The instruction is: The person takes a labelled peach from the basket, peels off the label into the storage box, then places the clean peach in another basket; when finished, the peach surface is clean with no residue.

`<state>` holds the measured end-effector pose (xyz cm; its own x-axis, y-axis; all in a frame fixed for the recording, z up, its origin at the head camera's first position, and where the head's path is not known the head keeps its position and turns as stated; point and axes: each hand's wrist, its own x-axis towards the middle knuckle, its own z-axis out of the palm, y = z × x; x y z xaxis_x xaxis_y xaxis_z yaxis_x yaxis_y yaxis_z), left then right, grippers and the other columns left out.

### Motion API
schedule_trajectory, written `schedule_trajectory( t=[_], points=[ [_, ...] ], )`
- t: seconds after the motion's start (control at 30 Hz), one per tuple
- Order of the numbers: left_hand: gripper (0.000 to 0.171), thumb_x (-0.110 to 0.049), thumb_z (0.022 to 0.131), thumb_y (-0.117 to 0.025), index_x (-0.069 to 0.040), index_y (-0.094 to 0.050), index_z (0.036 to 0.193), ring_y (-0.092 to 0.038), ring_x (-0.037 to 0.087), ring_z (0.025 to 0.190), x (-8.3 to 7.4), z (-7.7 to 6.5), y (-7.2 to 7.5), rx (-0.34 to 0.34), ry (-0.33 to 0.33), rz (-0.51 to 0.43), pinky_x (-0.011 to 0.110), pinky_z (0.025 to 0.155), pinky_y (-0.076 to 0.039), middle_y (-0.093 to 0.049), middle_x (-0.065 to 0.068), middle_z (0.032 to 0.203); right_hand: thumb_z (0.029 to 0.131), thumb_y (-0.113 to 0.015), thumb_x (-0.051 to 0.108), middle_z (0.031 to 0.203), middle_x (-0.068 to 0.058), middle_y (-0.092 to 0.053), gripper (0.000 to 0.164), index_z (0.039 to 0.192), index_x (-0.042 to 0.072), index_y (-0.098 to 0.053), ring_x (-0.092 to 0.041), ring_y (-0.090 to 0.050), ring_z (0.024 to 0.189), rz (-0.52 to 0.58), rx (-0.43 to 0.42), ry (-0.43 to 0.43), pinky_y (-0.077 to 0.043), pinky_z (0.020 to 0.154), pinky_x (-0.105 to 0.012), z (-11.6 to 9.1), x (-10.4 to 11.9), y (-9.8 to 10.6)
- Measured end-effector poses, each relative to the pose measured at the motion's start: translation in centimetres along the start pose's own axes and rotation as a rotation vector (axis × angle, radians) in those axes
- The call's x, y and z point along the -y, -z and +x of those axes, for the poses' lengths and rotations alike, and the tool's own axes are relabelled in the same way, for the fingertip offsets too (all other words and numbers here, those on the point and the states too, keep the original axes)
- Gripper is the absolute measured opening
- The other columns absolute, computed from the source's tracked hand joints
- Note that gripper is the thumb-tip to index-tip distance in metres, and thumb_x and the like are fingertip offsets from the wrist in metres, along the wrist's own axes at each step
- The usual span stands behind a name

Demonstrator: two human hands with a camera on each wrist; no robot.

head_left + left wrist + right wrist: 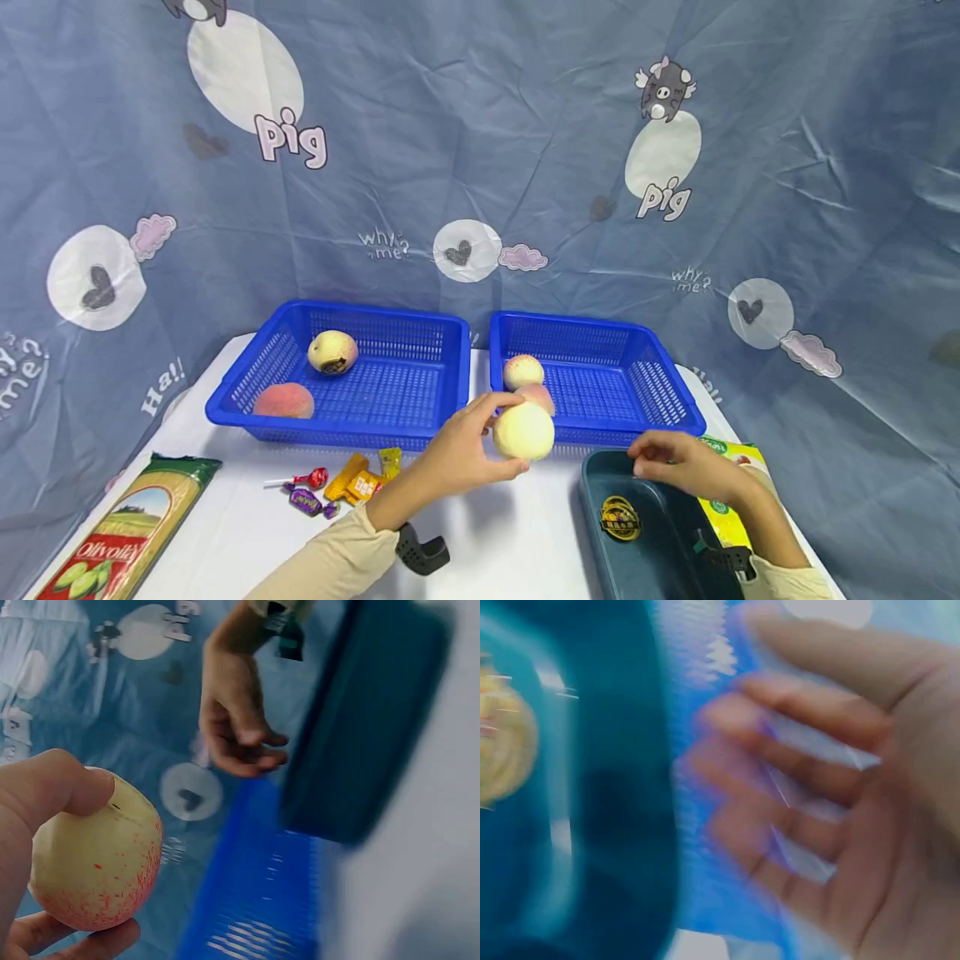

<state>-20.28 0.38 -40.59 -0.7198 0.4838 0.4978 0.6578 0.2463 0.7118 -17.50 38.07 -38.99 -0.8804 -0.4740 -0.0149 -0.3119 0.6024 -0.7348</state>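
Note:
My left hand (468, 446) grips a pale yellow peach (523, 431) between thumb and fingers, above the white table in front of the right blue basket (637, 429). Red speckles cover one side of this peach (101, 859) in the left wrist view. My right hand (693, 467) hovers at the far end of a dark teal bin (592, 508), its fingers loosely bent around nothing. A round black-and-gold label (620, 518) shows inside that bin. Two more peaches, one pale (522, 372) and one pink (536, 397), lie at the left side of the right basket.
Another blue basket (337, 429) at back left contains a yellow fruit (332, 352) and a pink peach (283, 401). A lollipop (318, 477) and several wrapped candies (363, 485) lie before it. An Olivoilà package (123, 533) is far left; a yellow-green packet (727, 521) sits right of the bin.

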Motion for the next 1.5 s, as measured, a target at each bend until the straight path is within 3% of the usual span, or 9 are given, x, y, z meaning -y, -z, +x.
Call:
schedule_trajectory(
  t=[0.2, 0.33, 0.53, 0.8, 1.03, 1.1, 1.27, 1.33, 1.5],
  points=[
    [0.074, -0.015, 0.074, -0.09, -0.013, -0.053, 0.139, -0.064, 0.022, 0.1, -1.1, 7.5, -0.3, -0.019, -0.019, -0.142, 0.036, 0.081, -0.055, -0.057, 0.004, 0.135, 0.098, -0.07, 0.024, 0.14, -0.031, -0.046, 0.053, 0.14, -0.003, -0.05, -0.053, -0.043, 0.126, -0.139, -0.396, -0.118, -0.041, 0.095, -0.067, -0.3, -2.1, 4.7],
    [0.074, -0.011, 0.076, -0.088, -0.014, -0.05, 0.14, -0.062, 0.023, 0.103, -0.8, 11.7, -2.0, 0.006, 0.018, -0.163, 0.035, 0.083, -0.054, -0.057, 0.006, 0.133, 0.095, -0.073, 0.025, 0.153, -0.037, -0.021, 0.072, 0.149, -0.005, -0.037, -0.063, -0.022, 0.133, -0.1, -0.376, -0.221, -0.028, 0.097, -0.079, 0.0, -5.1, 5.2],
    [0.073, -0.011, 0.073, -0.088, -0.012, -0.049, 0.135, -0.062, 0.02, 0.107, 1.4, 15.5, -5.2, 0.128, 0.119, -0.113, 0.029, 0.085, -0.052, -0.059, 0.009, 0.129, 0.094, -0.074, 0.017, 0.154, -0.034, -0.026, 0.064, 0.143, -0.009, -0.044, -0.062, -0.033, 0.129, -0.075, -0.378, -0.167, -0.035, 0.098, -0.073, -0.1, -7.9, 4.8],
    [0.064, -0.015, 0.076, -0.088, -0.017, -0.054, 0.13, -0.06, 0.024, 0.103, 4.2, 16.2, -6.5, 0.345, 0.354, 0.04, 0.04, 0.093, -0.047, -0.067, 0.006, 0.115, 0.097, -0.069, 0.009, 0.161, -0.027, -0.022, 0.06, 0.146, -0.01, -0.042, -0.049, -0.043, 0.121, 0.123, -0.397, -0.151, -0.051, 0.084, -0.028, -0.5, -9.0, 5.0],
    [0.06, -0.008, 0.071, -0.09, -0.023, -0.059, 0.12, -0.048, 0.036, 0.099, 3.9, 16.4, -7.6, 0.475, 0.508, 0.122, 0.03, 0.072, -0.054, -0.061, 0.004, 0.102, 0.097, -0.069, 0.01, 0.16, -0.027, -0.021, 0.06, 0.148, -0.009, -0.041, -0.048, -0.041, 0.122, 0.136, -0.376, -0.149, -0.049, 0.084, -0.022, -1.0, -9.5, 5.0],
    [0.058, -0.005, 0.073, -0.088, -0.022, -0.058, 0.119, -0.056, 0.031, 0.085, 3.7, 16.4, -7.8, 0.512, 0.521, 0.124, 0.029, 0.061, -0.057, -0.06, 0.006, 0.097, 0.098, -0.068, 0.009, 0.16, -0.027, -0.021, 0.06, 0.148, -0.009, -0.041, -0.047, -0.04, 0.124, 0.119, -0.374, -0.143, -0.047, 0.085, -0.022, -1.0, -9.7, 5.0],
    [0.048, -0.016, 0.082, -0.084, -0.026, -0.058, 0.121, -0.058, 0.011, 0.057, 3.2, 16.3, -8.2, 0.59, 0.468, 0.31, 0.043, 0.112, -0.027, -0.064, 0.0, 0.076, 0.098, -0.067, 0.009, 0.161, -0.026, -0.021, 0.059, 0.149, -0.007, -0.042, -0.043, -0.038, 0.127, 0.083, -0.374, -0.125, -0.045, 0.086, -0.021, -0.7, -10.0, 5.1],
    [0.046, -0.02, 0.085, -0.081, -0.027, -0.058, 0.124, -0.057, 0.01, 0.061, 3.2, 16.3, -8.3, 0.622, 0.449, 0.372, 0.053, 0.116, -0.011, -0.064, -0.004, 0.072, 0.098, -0.067, 0.01, 0.161, -0.025, -0.022, 0.059, 0.148, -0.007, -0.042, -0.042, -0.036, 0.129, 0.081, -0.377, -0.123, -0.043, 0.087, -0.02, -0.6, -10.1, 5.1],
    [0.051, -0.027, 0.09, -0.077, -0.026, -0.056, 0.136, -0.061, 0.013, 0.095, 3.1, 16.3, -8.0, 0.681, 0.407, 0.443, 0.06, 0.117, -0.009, -0.069, -0.007, 0.09, 0.097, -0.068, 0.008, 0.16, -0.025, -0.024, 0.058, 0.147, -0.008, -0.043, -0.041, -0.035, 0.13, 0.087, -0.39, -0.115, -0.041, 0.087, -0.019, -1.0, -10.3, 5.0]
  ],
)
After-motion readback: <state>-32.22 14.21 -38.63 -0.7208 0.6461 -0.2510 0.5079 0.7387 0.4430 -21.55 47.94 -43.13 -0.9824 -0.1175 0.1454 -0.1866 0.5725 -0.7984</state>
